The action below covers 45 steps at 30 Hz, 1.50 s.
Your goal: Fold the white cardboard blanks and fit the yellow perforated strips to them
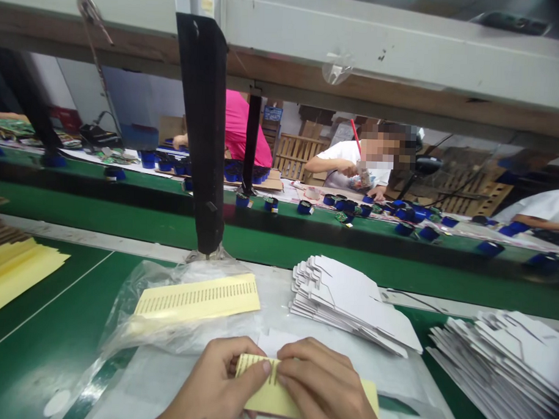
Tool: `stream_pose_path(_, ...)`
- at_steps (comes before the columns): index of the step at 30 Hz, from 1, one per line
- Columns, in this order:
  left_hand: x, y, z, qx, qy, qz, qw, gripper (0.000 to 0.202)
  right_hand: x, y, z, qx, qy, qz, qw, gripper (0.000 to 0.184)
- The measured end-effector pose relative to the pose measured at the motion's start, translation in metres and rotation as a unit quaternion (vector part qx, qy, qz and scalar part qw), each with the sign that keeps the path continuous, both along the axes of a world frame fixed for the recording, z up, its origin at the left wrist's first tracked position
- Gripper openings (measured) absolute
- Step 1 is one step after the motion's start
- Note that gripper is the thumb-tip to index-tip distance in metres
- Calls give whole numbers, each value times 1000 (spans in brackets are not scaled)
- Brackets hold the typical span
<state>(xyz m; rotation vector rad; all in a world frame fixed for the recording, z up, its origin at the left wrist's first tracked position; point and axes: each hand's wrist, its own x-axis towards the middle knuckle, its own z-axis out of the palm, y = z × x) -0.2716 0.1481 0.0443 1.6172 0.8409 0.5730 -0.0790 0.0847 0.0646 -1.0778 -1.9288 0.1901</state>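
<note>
Nearer than the thick black post [202, 139] and to its right, a yellow label sheet [272, 405] was held low over the tabletop [41, 342]. The left hand [223, 382] grasped its left end, thumb pressed on the printed face; the right hand [328, 382] had its fingertips bunched near the upper edge, pinching there (whether it gripped the full thickness or only the top layer, I could not tell).

To my judgement, the sheet could crease or tear if the two hands pulled unevenly, and, if its backing was adhesive, a loosened piece could fold onto itself. The white carton pile [349, 300] to the right of the post was loosely fanned, so a knock from the right hand could set it sliding. Just in front of the post, the yellow stack [198, 298] lay on or partly inside a clear plastic bag [124, 311], whose slack film could let it slip.

Counted, there were two hands, one sheet or pad between them, one yellow stack, one plastic bag, one yellow pile [15, 280] well left of the post, and two carton piles, the farther carton pile [507, 364] well right of it. Single cartons overlapped too much to number, as did the blue cups [306, 207] beyond the post.
</note>
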Motion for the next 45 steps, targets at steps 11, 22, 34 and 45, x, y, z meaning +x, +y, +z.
stream_pose_path(11,0,-10,-17,602,129,-91,783,18,14,12,-4,-290,136,-99,942,27)
stream_pose_path(22,1,-11,-24,591,165,-148,776,6,8,22,-6,-366,109,-105,918,25)
stream_pose_path(34,0,-16,-14,567,209,-167,779,10,4,22,-3,-383,65,-110,915,22)
stream_pose_path(45,0,-14,-21,570,181,-153,787,11,4,22,-11,-373,56,-138,916,22)
